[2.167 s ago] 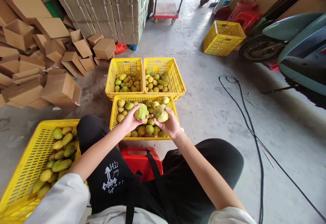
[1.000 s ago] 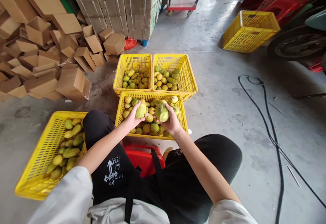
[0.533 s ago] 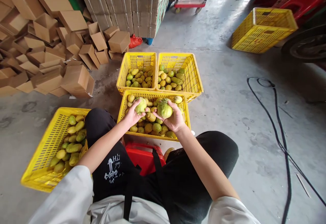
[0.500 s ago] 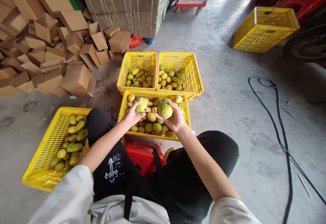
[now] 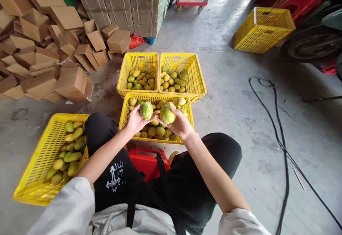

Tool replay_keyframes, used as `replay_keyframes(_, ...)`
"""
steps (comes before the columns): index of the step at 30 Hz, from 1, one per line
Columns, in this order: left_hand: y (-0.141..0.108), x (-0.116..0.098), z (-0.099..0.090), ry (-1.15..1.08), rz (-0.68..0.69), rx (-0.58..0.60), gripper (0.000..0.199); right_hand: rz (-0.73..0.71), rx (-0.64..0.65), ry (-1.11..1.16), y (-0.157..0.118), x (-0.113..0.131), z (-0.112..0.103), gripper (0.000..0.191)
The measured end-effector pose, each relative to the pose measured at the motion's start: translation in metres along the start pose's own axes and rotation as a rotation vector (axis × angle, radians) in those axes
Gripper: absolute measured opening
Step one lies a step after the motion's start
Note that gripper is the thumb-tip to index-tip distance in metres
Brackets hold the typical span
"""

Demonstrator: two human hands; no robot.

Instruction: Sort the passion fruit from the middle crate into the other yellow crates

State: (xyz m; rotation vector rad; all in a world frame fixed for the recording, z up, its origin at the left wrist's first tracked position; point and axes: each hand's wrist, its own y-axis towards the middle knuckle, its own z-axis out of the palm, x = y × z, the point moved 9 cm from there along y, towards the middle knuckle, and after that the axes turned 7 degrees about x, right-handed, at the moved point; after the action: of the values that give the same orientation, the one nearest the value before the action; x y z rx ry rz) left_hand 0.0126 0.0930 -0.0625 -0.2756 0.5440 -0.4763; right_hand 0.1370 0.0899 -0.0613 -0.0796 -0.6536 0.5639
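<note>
My left hand (image 5: 137, 119) is closed round a green-yellow papaya (image 5: 146, 110), and its fingertips show beneath the fruit. In my right hand (image 5: 182, 124) rests another round, ribbed papaya (image 5: 167, 113), gripped from the right side. Both fruits are held side by side, close together but apart, above the front yellow crate (image 5: 189, 115). Many green and yellow fruits (image 5: 152, 132) lie in that crate, partly hidden by my hands.
Two yellow crates (image 5: 201, 73) holding fruit stand behind the front one. Another fruit crate (image 5: 34, 163) is beside my left knee. Cardboard boxes (image 5: 71, 82) pile up at far left. A black cable (image 5: 283, 139) lies on the floor at right, below a further yellow crate (image 5: 263, 32).
Both papayas have been turned in my hands and now show other sides. The whole view has shifted slightly, with the crates and floor now further left in it.
</note>
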Motion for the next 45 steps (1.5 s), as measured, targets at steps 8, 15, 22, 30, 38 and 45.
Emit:
replay_keyframes(8, 0.008, 0.014, -0.008, 0.185, -0.038, 0.137, 0.020, 0.144, 0.061, 0.005, 0.005, -0.033, -0.004, 0.027)
replay_keyframes(15, 0.005, 0.001, -0.008, 0.065, -0.009, 0.101, 0.033, 0.058, 0.145, 0.073, 0.004, -0.019, 0.005, 0.034)
replay_keyframes(22, 0.000, -0.003, -0.004, 0.074, 0.007, 0.137, 0.031, 0.035, 0.071, 0.086, 0.007, -0.020, -0.013, 0.032)
replay_keyframes(30, 0.003, 0.011, -0.003, 0.132, -0.038, 0.194, 0.024, 0.110, 0.110, 0.096, 0.010, -0.034, -0.003, 0.037)
replay_keyframes(38, 0.007, 0.001, -0.010, 0.003, -0.027, 0.127, 0.033, 0.026, 0.137, 0.085, 0.009, -0.016, 0.004, 0.035)
replay_keyframes(45, 0.005, -0.004, -0.005, 0.093, 0.029, 0.157, 0.023, -0.028, 0.065, 0.096, 0.010, -0.008, -0.006, 0.035)
